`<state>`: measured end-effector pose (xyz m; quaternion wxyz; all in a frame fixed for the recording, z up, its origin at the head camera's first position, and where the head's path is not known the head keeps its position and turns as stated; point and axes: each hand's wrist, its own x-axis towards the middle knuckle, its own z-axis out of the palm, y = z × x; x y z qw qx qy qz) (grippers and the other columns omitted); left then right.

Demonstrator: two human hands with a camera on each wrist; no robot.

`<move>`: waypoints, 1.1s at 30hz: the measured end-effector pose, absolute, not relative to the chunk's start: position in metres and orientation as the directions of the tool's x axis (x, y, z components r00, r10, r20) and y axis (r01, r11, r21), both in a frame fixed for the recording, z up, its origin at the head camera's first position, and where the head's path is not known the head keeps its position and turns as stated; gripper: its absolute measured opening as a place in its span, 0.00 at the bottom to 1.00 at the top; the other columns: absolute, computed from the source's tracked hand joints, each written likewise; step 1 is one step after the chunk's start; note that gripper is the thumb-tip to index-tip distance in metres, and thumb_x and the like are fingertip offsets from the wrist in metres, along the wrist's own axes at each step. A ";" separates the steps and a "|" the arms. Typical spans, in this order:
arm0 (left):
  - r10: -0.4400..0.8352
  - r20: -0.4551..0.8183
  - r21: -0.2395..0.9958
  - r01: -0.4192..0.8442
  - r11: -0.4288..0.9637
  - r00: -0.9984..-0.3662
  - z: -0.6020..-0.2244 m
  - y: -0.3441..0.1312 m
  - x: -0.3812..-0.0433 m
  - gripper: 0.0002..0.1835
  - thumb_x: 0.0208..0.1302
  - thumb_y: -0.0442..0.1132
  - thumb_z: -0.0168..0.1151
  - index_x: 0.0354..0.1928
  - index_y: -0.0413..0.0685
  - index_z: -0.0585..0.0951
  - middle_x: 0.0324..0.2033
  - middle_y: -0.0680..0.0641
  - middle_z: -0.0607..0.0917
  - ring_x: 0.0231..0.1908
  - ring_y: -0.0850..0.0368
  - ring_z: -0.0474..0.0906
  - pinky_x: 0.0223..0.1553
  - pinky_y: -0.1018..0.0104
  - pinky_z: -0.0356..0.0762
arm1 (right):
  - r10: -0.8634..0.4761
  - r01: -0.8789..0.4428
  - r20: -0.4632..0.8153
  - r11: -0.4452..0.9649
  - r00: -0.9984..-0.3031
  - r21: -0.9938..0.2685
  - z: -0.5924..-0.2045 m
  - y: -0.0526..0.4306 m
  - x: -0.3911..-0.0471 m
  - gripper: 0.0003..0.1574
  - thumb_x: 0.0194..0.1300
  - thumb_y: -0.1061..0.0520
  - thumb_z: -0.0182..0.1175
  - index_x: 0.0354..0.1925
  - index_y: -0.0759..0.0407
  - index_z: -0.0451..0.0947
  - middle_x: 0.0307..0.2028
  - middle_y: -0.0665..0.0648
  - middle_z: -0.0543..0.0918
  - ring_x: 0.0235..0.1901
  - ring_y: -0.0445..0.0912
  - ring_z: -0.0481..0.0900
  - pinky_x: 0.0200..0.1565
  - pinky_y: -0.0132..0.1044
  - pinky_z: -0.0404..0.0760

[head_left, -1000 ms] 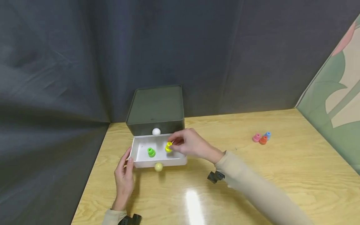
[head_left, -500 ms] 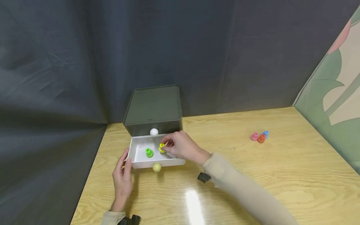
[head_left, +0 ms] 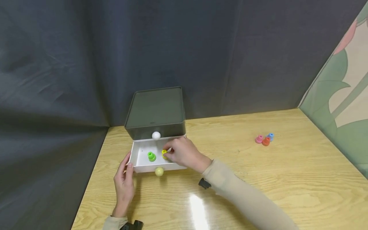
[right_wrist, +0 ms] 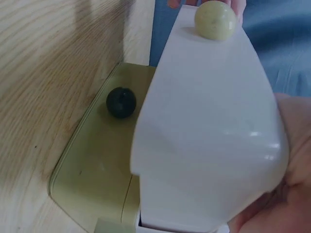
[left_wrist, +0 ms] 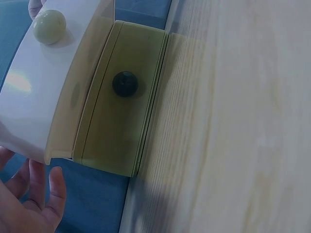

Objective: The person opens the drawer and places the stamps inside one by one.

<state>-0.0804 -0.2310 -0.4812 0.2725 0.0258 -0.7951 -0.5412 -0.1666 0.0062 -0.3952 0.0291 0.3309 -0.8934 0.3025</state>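
Note:
A white drawer with a pale yellow ball knob is pulled out of the dark green box. My left hand holds the drawer's left front corner, thumb at the front; in the left wrist view its fingertips lie near the drawer's edge. Inside the drawer, my right hand pinches a small yellow stepped peg between thumb and fingers. Left of it a similar green peg stands on the drawer floor. In the right wrist view the drawer's white wall hides the pegs.
Pink, orange-red and blue pegs stand close together on the wooden table to the right. A white knob sticks out above the drawer. A dark curtain hangs behind the box.
My right hand has moved left and slightly down into the drawer with the yellow peg, closer to the green one. The left hand keeps its hold on the drawer corner.

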 end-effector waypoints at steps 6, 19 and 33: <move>-0.334 0.401 0.878 0.253 0.407 -0.853 -0.480 -0.232 -0.080 0.22 0.84 0.34 0.49 0.73 0.40 0.76 0.69 0.36 0.80 0.60 0.78 0.76 0.52 0.86 0.75 | -0.560 -0.592 0.241 0.611 -0.793 -0.525 -0.394 0.004 -0.165 0.06 0.65 0.56 0.75 0.42 0.51 0.94 0.33 0.47 0.93 0.33 0.37 0.90 0.37 0.35 0.84; -0.337 0.399 0.879 0.251 0.405 -0.853 -0.480 -0.230 -0.079 0.22 0.84 0.34 0.49 0.73 0.40 0.76 0.70 0.36 0.80 0.60 0.78 0.76 0.51 0.86 0.74 | -0.569 -0.586 0.232 0.585 -0.789 -0.561 -0.397 0.006 -0.165 0.13 0.63 0.52 0.78 0.45 0.55 0.93 0.39 0.52 0.95 0.38 0.42 0.92 0.44 0.38 0.87; -0.331 0.418 0.873 0.273 0.405 -0.846 -0.477 -0.230 -0.080 0.21 0.83 0.32 0.50 0.72 0.41 0.78 0.68 0.37 0.82 0.55 0.77 0.78 0.46 0.84 0.75 | -0.463 -0.516 0.337 0.343 -0.820 -0.785 -0.399 0.030 -0.157 0.18 0.65 0.57 0.77 0.51 0.62 0.90 0.48 0.58 0.93 0.44 0.48 0.89 0.50 0.37 0.89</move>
